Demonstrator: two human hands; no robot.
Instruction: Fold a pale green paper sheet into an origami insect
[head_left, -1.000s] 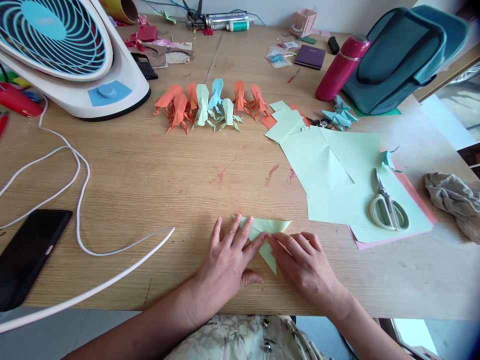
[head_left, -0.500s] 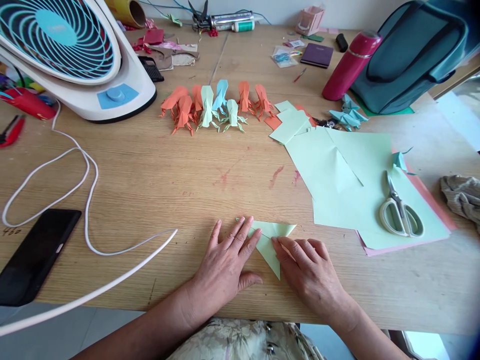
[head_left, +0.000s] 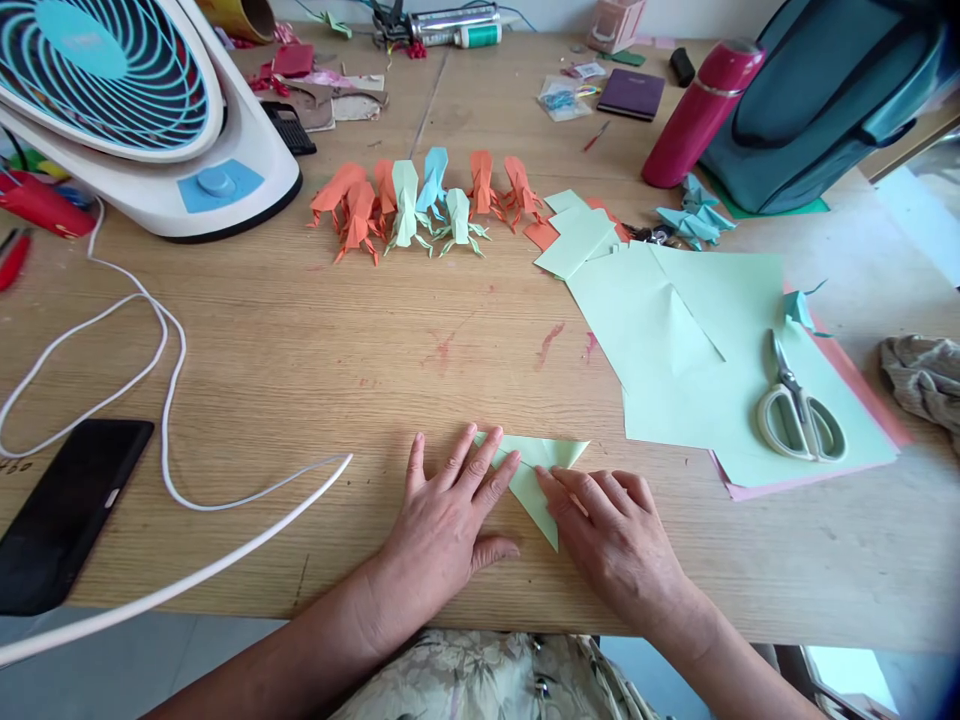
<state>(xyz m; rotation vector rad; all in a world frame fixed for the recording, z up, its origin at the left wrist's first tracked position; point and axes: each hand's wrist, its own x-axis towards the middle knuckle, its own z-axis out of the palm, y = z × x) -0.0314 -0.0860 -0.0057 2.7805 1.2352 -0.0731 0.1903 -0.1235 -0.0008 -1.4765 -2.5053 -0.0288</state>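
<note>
Hardly anything has shifted in the last half second: both hands sit where they were on the folded light-green paper triangle (head_left: 541, 476), the right forefinger a touch further up along the crease. From the head view, the left hand (head_left: 442, 520) lies flat with fingers spread, pinning the triangle's left side to the wooden table (head_left: 300, 370); the right hand (head_left: 611, 535) has its fingers extended and pressed down on the right edge, gripping nothing. That piece sits at the near table edge, between the two hands. It looks feather-light, thin and easily creased or torn, apt to slide on the smooth wood, so I'd hold it by flat pressure or pinch a corner. Scissors (head_left: 799, 420) rest on green sheets (head_left: 675, 340) to the right; paper figures (head_left: 420, 205) stand in a row behind.
</note>
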